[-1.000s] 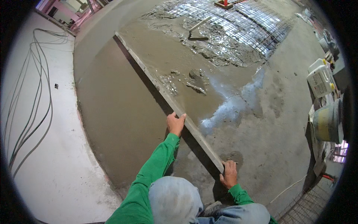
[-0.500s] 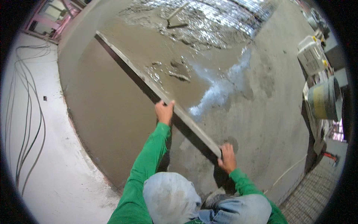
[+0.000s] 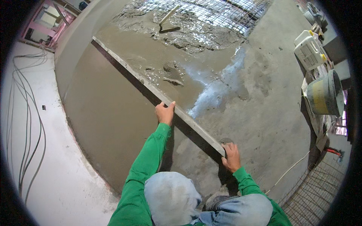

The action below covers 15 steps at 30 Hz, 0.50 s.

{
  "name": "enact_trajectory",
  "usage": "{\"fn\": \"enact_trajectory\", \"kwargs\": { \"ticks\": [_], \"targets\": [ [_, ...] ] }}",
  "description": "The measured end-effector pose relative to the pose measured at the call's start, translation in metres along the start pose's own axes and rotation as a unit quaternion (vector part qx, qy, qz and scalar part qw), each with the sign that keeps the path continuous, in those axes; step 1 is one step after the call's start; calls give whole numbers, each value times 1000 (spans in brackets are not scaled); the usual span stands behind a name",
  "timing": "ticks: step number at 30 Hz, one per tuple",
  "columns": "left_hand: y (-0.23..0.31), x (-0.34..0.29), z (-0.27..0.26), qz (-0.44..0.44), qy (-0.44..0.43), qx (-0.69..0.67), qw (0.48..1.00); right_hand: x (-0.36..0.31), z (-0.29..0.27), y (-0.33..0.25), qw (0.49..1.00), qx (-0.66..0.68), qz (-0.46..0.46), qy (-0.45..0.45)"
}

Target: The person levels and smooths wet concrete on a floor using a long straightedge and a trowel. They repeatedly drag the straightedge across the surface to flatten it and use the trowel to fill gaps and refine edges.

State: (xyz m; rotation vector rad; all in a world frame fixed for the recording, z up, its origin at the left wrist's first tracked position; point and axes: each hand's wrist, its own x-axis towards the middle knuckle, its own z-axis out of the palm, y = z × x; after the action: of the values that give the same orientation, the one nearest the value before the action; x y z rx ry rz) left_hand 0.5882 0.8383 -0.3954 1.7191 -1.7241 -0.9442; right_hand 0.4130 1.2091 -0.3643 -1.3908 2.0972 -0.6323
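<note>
A long straight screed board [image 3: 132, 71] lies slantwise across wet grey concrete [image 3: 109, 98], its far end at the upper left and its near end by my right knee. My left hand [image 3: 165, 113] is closed around the board's middle, thumb over the top edge. At the near end, my right hand [image 3: 231, 157] grips the board with fingers wrapped over it. Smooth concrete shows on the board's left side. Beyond the board sits a small lump of loose concrete [image 3: 172, 71], with a pale wet patch [image 3: 211, 97] to its right.
Rough concrete with a stick [image 3: 169, 16] standing in it meets rebar mesh [image 3: 211, 11] at the far side. A bucket [image 3: 325, 93] and white jerrycans [image 3: 310, 52] stand at the right. Cables [image 3: 28, 113] hang along the white wall [image 3: 64, 169] at left.
The board's far end has shifted slightly left and nearer. Both hands keep their grip, with little movement. The surroundings have moved a little within the view.
</note>
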Motion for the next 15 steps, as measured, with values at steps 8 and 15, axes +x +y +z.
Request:
{"fn": "enact_trajectory", "kwargs": {
  "ticks": [8,15],
  "targets": [
    [21,-3,8,-28,-33,77,996,6,-15,13,999,-24,23,14],
    [32,18,27,1,-21,56,998,20,-23,25,999,-34,21,33]
  ]
}}
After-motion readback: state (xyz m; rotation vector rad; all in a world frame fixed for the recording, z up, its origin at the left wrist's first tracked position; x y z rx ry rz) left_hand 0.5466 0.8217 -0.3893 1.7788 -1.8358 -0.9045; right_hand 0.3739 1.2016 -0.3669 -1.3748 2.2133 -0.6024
